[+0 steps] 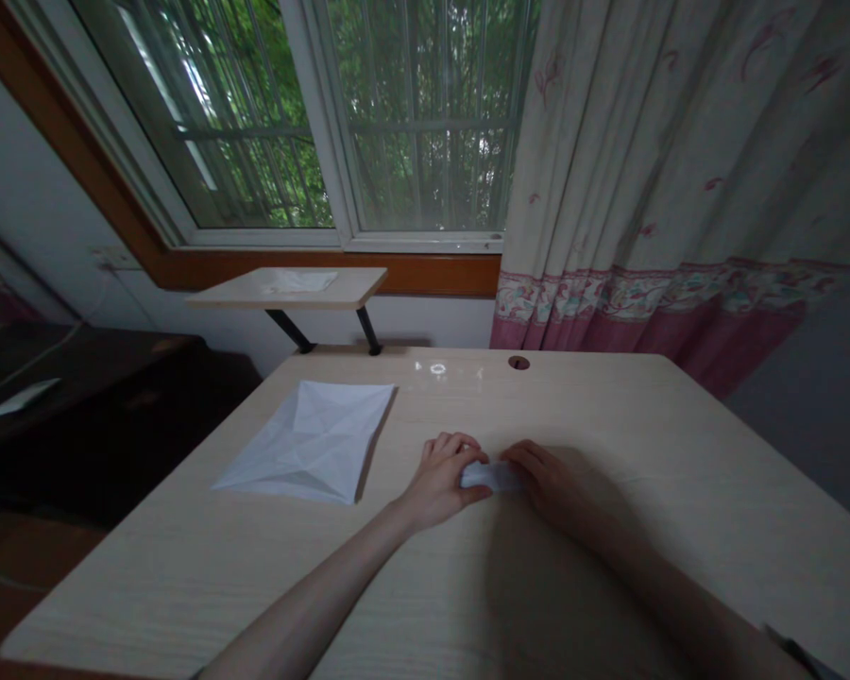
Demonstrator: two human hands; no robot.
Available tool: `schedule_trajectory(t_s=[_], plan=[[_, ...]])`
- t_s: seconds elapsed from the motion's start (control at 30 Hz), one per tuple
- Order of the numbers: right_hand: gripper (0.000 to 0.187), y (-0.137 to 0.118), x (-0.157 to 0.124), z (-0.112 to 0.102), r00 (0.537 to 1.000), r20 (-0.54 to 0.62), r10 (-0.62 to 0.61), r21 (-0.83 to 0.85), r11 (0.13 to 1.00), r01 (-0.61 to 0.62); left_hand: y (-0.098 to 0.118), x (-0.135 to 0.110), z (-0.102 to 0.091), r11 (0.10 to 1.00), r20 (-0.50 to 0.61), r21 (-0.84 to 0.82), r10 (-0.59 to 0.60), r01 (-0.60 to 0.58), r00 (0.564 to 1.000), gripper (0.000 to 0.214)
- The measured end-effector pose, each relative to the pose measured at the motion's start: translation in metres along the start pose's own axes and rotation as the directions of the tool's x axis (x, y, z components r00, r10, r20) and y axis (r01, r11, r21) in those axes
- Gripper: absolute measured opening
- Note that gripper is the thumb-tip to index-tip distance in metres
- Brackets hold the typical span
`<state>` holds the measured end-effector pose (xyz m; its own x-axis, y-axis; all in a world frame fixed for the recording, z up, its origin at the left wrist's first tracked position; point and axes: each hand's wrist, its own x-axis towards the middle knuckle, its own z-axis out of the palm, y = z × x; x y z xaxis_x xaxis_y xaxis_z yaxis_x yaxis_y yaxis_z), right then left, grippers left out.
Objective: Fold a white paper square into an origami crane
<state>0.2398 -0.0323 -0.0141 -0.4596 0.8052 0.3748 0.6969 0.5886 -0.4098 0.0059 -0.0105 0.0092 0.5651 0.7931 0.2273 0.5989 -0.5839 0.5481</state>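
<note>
Folded white paper point(490, 476) on the tabletop point(170, 576), pinched between my left hand point(440, 482) and right hand point(544, 475), a creased paper sheet point(310, 441) lying flat beyond and left of my left hand

The head-worn camera looks forward and down from above the near edge of the pale wood-grain desk point(715, 472); it faces the far window point(326, 123), with the curtain point(652, 142) at right; the left hand point(439, 482) and right hand point(545, 477) lie below it, mid-desk.
</note>
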Motion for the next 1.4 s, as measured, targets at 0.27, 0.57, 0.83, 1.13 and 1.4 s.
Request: schedule_trajectory(t_s=[0.27, 0.57, 0.83, 1.13, 1.4], plan=[[0.053, -0.006, 0.002, -0.013, 0.999, 0.031, -0.044, -0.133, 0.990, 0.047, 0.004, 0.000, -0.003, 0.999, -0.001, -0.015, -0.028, 0.028, 1.000, 0.043], [0.041, -0.002, 0.002, -0.005, 0.997, 0.058, -0.050, -0.096, 0.994, 0.055, 0.004, -0.001, -0.002, 1.000, -0.015, 0.017, 0.017, -0.016, 1.000, 0.046], [0.033, -0.004, 0.002, -0.002, 0.997, 0.036, -0.067, -0.129, 0.989, 0.071, 0.006, -0.002, 0.000, 0.992, -0.062, 0.116, 0.052, -0.045, 0.997, 0.035], [0.041, 0.012, -0.002, 0.014, 0.997, 0.034, -0.067, -0.165, 0.984, 0.072, 0.000, -0.003, 0.011, 0.960, -0.046, 0.248, 0.147, -0.131, 0.988, 0.037], [0.050, 0.018, -0.008, 0.020, 0.992, 0.120, -0.044, -0.161, 0.985, 0.063, 0.006, -0.008, 0.022, 0.934, 0.034, 0.340, 0.107, -0.112, 0.994, 0.046]])
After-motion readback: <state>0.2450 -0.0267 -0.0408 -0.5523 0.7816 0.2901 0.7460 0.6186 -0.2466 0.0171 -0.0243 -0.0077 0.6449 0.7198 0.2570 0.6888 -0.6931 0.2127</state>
